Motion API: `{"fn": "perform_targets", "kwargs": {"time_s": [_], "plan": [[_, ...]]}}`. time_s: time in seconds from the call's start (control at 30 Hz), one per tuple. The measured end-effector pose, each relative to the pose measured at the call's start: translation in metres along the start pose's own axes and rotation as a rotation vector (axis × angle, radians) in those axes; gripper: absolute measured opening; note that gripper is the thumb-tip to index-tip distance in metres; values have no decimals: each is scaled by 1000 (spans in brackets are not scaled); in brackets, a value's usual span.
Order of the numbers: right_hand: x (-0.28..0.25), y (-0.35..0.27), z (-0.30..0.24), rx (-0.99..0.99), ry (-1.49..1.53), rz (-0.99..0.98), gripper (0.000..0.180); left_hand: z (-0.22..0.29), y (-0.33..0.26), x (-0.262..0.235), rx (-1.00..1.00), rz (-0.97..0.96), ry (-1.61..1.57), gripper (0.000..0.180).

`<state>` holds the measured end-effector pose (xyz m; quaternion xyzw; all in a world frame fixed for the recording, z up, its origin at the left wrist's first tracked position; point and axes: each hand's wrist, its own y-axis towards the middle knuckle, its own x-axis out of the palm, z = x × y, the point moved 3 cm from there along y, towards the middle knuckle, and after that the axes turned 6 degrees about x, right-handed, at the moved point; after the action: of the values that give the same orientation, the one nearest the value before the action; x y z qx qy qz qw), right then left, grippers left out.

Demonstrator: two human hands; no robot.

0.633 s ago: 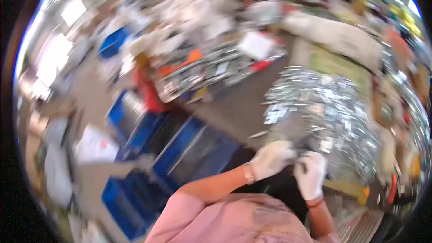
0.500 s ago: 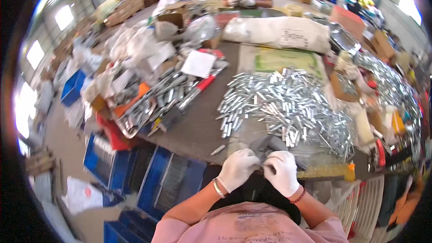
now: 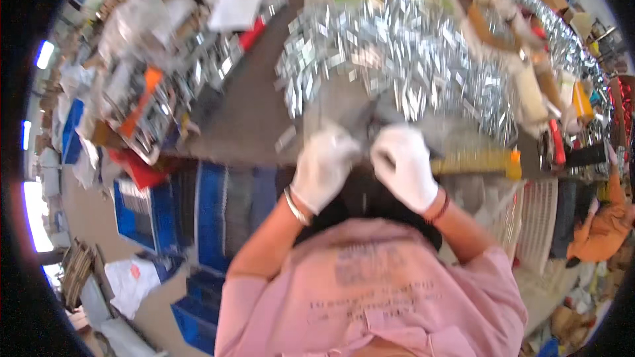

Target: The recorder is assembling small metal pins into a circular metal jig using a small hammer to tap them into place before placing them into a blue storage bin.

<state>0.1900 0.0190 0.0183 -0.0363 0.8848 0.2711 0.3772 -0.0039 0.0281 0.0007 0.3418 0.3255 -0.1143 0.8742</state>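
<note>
Both my hands wear white gloves and are at the table's near edge, a short gap apart. My left hand (image 3: pixel 324 168) is blurred, its fingers drawn together in a pinch; whatever is in it is hidden. My right hand (image 3: pixel 407 166) curls into a ring, thumb against fingers, and I cannot make out anything held there. Just beyond them lies a dark grey cloth-like piece (image 3: pixel 380 114). A wide heap of small shiny metal pieces (image 3: pixel 390 49) spreads over the table (image 3: pixel 245 116) past my hands. One single metal piece (image 3: pixel 286 139) lies left of my left hand.
At the left, plastic bags (image 3: pixel 135 23) and metal parts (image 3: pixel 198 69) pile up by a white sheet (image 3: pixel 235 10). Blue crates (image 3: pixel 213 218) stand below the table's left edge. A yellow strip (image 3: pixel 473 162), a red-handled tool (image 3: pixel 557 142) and more metal pieces (image 3: pixel 562 26) lie right.
The view has tilted down, so the table sits higher and more of my shirt shows. My hands have moved apart from each other. The co-worker across the table has left the view.
</note>
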Motion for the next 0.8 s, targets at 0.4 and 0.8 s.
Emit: {"fn": "perform_targets", "kwargs": {"time_s": [0.4,0.8], "plan": [[3,-3,-3,55,11,8,14,-7,-9,7,-79,-35,-103,20],[-33,6,-6,-23,-387,-39,36,-12,-9,9,-119,-85,-127,17]]}}
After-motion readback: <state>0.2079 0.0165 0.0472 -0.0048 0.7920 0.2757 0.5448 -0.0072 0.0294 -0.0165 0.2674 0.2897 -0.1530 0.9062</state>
